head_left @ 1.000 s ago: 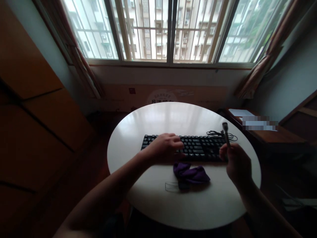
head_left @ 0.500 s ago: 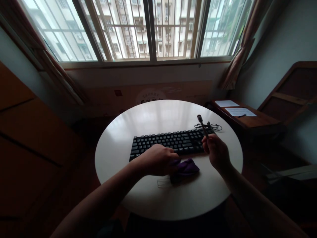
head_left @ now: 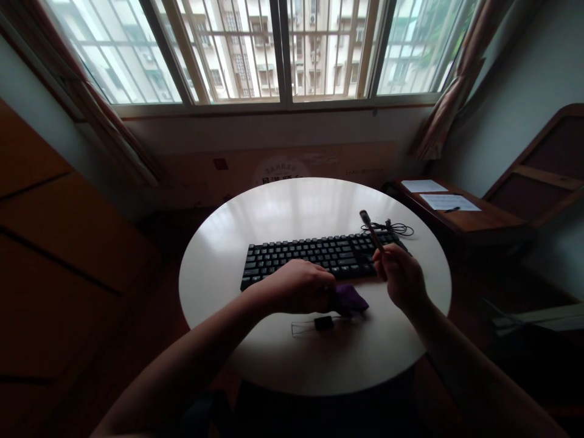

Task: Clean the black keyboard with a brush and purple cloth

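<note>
My left hand is closed on a purple cloth, over the table just in front of the keyboard. Its fingertips are partly hidden behind the hand. A slim brush with a dark head is gripped in my right hand, its head pointing up and away. The black keyboard lies behind both hands, and my right hand hides part of its right end. Below the cloth is a wire keycap puller with a black middle and thin wire loops.
The round white table carries all of these. A coiled black cable sits behind the keyboard's right end. To the right, a low wooden table holds paper sheets and a pen. A barred window is ahead.
My left hand has lifted the purple cloth and shifted it slightly away, uncovering the keycap puller's black middle. The brush has tilted slightly left in my right hand. The view has moved a little.
</note>
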The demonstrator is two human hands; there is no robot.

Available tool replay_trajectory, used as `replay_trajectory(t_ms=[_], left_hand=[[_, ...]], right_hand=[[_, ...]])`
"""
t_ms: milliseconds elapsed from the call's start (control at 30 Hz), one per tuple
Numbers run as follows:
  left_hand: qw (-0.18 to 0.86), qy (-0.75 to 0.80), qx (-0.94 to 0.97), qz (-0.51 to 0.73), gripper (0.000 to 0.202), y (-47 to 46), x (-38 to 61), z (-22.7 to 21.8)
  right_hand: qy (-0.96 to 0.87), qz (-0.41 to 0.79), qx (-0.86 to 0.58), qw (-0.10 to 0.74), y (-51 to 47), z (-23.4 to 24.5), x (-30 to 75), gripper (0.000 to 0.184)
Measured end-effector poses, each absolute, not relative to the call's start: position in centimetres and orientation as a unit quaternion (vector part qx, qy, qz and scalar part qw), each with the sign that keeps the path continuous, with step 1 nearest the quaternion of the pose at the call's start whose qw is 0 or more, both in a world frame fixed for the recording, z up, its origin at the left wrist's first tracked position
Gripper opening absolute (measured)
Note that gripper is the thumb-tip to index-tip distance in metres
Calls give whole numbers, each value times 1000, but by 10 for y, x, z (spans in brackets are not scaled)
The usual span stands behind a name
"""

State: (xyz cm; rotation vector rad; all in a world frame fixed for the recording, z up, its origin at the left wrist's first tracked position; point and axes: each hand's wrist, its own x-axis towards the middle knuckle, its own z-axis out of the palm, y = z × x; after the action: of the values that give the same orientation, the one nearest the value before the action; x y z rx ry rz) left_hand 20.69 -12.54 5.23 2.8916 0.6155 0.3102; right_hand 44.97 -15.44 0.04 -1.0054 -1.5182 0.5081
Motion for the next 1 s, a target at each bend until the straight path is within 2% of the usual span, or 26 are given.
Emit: replay_trajectory(t_ms=[167, 267, 333, 467, 567, 667, 833, 1000], left_hand=[[166, 162, 971, 63, 8, -139, 204, 70], [187, 158, 969, 36, 5, -144, 205, 73], [192, 172, 964, 60, 11, -140, 202, 74], [157, 296, 915, 223, 30, -111, 175, 75], [88, 446, 808, 376, 33, -71, 139, 67], [92, 536, 716, 438, 32, -33, 107, 49], [159, 584, 684, 407, 34, -2, 92, 16], [178, 594, 724, 303, 32, -2, 105, -1]], right_hand=[[-647, 214, -429, 593, -151, -3, 450, 26], [-670, 216, -442, 556, -151, 0, 450, 25], [-692, 208, -457, 520, -152, 5, 449, 25], [-723, 191, -468, 470, -153, 12, 447, 26], [-741, 205, -467, 437, -152, 10, 444, 29], [-792, 189, -439, 380, -153, 7, 435, 29], [-915, 85, -326, 220, -165, 16, 409, 44], [-952, 20, -283, 115, -167, 36, 372, 45]])
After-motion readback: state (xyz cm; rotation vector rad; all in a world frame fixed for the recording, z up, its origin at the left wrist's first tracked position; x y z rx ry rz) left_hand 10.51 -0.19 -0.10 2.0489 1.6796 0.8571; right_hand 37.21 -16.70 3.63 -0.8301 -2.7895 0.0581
